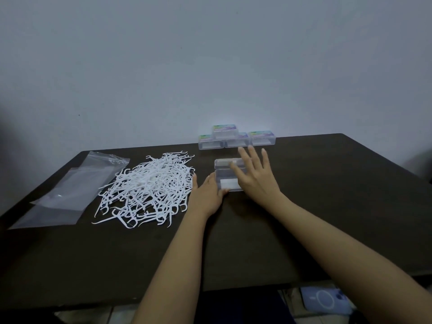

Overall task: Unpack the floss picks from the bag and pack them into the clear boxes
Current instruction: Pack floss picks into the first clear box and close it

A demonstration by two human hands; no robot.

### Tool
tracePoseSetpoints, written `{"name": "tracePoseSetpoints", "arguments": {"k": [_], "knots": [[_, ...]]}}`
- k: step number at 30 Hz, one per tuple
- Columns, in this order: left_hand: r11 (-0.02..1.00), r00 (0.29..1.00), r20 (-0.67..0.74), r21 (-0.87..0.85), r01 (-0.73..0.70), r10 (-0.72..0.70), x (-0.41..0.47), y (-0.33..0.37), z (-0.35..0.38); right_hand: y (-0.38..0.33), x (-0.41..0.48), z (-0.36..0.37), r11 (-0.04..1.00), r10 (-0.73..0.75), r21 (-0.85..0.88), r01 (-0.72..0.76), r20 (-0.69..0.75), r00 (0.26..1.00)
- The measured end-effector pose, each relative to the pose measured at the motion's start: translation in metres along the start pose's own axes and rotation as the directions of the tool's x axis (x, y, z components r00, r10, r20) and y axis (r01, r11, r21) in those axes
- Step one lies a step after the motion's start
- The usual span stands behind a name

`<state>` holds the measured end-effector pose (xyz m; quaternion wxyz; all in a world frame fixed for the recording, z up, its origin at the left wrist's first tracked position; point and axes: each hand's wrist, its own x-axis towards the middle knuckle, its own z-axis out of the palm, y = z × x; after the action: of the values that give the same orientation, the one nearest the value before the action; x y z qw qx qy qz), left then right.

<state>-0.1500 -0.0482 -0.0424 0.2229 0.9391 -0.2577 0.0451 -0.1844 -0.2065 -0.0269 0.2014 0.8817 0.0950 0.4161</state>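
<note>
A loose heap of white floss picks (pixel 147 188) lies on the dark table (pixel 327 183), left of centre. Flat and empty, the clear plastic bag (pixel 67 190) rests at the far left. An open clear box (pixel 228 176) sits in the middle, its lid tipped back toward the wall. My left hand (pixel 207 195) rests beside the box's left edge, thumb touching its front corner, fingers toward the pile. My right hand (pixel 254 176) lies over the box's right side with fingers spread and straight. Several closed clear boxes (pixel 236 137) with coloured labels are stacked by the wall.
The table's back edge meets a plain wall. A phone (pixel 327 300) with a ring on its back lies below the table's front edge at the right.
</note>
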Motion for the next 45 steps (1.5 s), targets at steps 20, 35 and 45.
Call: {"name": "tracePoseSetpoints", "arguments": {"k": [20, 35, 45], "knots": [[0.999, 0.997, 0.067, 0.008, 0.048, -0.048, -0.010, 0.010, -0.012, 0.004, -0.006, -0.004, 0.781, 0.293, 0.282, -0.557, 0.622, 0.726], [0.983, 0.955, -0.241, 0.018, 0.182, -0.172, -0.021, -0.035, -0.079, -0.064, 0.020, -0.026, 0.854, 0.004, 0.518, 0.041, -0.085, 0.996], [0.887, 0.905, -0.176, 0.197, 0.417, -0.387, -0.040, -0.061, -0.093, -0.105, 0.050, -0.008, 0.864, -0.137, 0.500, -0.058, 0.344, 0.929]]}}
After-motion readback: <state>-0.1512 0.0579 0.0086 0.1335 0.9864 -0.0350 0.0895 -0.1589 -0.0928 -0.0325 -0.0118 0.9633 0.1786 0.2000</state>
